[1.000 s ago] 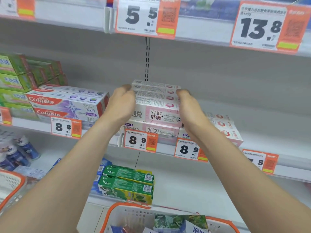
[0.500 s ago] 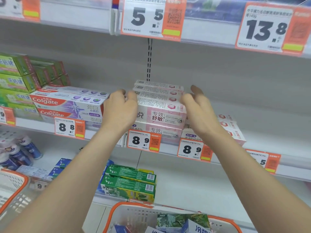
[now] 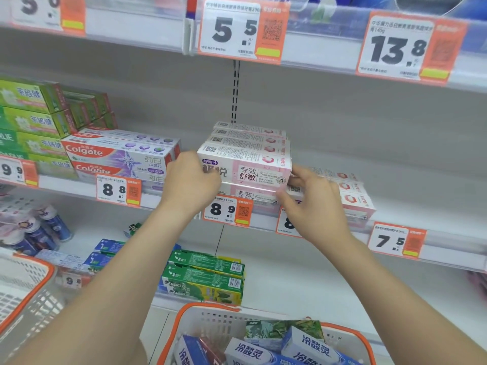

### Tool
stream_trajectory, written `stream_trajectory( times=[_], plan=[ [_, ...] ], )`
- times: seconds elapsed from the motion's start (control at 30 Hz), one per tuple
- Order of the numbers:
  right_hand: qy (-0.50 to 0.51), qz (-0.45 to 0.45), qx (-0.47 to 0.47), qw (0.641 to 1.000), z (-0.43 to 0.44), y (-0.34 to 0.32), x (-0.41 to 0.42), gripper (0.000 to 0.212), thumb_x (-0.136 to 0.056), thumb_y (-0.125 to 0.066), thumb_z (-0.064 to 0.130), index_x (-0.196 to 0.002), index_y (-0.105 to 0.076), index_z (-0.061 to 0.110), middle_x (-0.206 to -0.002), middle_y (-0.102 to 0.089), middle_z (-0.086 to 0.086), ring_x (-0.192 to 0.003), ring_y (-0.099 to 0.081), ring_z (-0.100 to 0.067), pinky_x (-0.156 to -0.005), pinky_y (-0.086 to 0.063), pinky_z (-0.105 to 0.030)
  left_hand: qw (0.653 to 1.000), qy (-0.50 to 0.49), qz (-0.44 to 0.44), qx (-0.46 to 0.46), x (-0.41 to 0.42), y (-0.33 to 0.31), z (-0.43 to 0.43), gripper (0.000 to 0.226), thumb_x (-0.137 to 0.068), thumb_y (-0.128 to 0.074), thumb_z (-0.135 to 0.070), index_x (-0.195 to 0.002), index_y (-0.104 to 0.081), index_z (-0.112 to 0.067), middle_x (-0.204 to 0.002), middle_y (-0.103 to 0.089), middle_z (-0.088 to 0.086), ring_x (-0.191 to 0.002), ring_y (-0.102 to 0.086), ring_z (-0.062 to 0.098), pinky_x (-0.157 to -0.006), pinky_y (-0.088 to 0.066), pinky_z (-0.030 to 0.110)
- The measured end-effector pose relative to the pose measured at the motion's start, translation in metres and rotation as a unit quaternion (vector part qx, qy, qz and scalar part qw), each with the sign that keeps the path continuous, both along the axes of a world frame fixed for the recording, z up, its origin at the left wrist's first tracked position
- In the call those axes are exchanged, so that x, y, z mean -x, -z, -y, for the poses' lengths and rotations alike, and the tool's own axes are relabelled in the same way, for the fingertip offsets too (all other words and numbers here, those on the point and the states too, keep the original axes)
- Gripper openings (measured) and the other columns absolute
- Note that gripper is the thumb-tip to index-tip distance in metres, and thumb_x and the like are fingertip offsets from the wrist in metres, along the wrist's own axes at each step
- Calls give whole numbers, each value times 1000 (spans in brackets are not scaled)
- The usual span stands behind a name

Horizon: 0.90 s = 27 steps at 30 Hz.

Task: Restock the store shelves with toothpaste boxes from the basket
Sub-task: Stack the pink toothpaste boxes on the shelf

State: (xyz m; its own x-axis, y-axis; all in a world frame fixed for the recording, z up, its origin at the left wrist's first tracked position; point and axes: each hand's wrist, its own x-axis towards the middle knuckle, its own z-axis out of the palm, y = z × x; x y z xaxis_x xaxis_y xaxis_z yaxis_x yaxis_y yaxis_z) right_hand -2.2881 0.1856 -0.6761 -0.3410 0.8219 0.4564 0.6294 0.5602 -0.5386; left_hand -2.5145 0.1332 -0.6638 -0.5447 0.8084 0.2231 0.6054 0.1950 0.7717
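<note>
A stack of pink-and-white toothpaste boxes (image 3: 247, 159) stands on the middle shelf (image 3: 448, 248), behind the 8.9 price tag. My left hand (image 3: 189, 183) is curled against the stack's left end, over the lower boxes. My right hand (image 3: 313, 204) is at the stack's lower right corner, fingers apart, its tips touching the bottom box's end. At the bottom stands the white basket with an orange rim (image 3: 210, 306), which holds blue-and-white toothpaste boxes (image 3: 311, 343) and a green leafy one.
Colgate boxes (image 3: 118, 154) and green boxes (image 3: 31, 114) fill the shelf to the left. More pink boxes (image 3: 353, 196) lie to the right of the stack. Green boxes (image 3: 205, 277) sit on the lower shelf. A second orange-rimmed basket (image 3: 39, 272) is at the left edge.
My right hand has dropped from the upper right side of the pink stack to its lower right corner. My left hand stays on the left end. The view has shifted slightly.
</note>
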Motion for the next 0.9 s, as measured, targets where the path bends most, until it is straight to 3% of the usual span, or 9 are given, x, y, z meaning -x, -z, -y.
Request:
stream_trajectory(
  times=[0.13,0.33,0.6,0.77,0.9],
  plan=[
    [3,24,-1,1000,-6,8,-1,32,-95,-70,25,-127,-68,31,-117,-76,18,-113,-70,-6,-103,-47,-34,999,-14,-35,-8,2,4,-1,13,-90,-59,-7,-98,-68,-8,-91,-74,6,-91,-67,28,-70,-56,37],
    [23,43,-21,999,-7,15,2,27,-95,-67,27,-121,-67,32,-110,-77,17,-108,-72,-18,-99,-48,-45,999,-13,-40,-7,4,6,-1,13,-90,-60,-10,-100,-69,-10,-92,-74,5,-93,-69,31,-79,-60,43],
    [38,65,-52,996,-8,21,5,22,-100,-59,31,-121,-64,32,-97,-77,11,-95,-73,-21,-98,-44,-44,999,-17,-26,-9,8,10,-5,13,-91,-66,-12,-103,-71,-13,-98,-76,3,-97,-71,28,-80,-62,43],
    [29,53,-53,997,-6,19,5,23,-100,-58,31,-122,-64,32,-98,-77,13,-93,-73,-20,-97,-48,-46,999,-23,-31,-15,8,10,-5,14,-92,-70,-11,-106,-71,-12,-105,-76,4,-102,-70,28,-83,-59,39],
    [32,56,-50,997,-3,17,6,23,-100,-59,31,-122,-64,32,-101,-77,14,-95,-73,-19,-97,-49,-46,999,-26,-39,-14,5,9,-2,14,-91,-70,-6,-104,-71,-10,-102,-76,5,-100,-69,28,-73,-48,30]
  ],
)
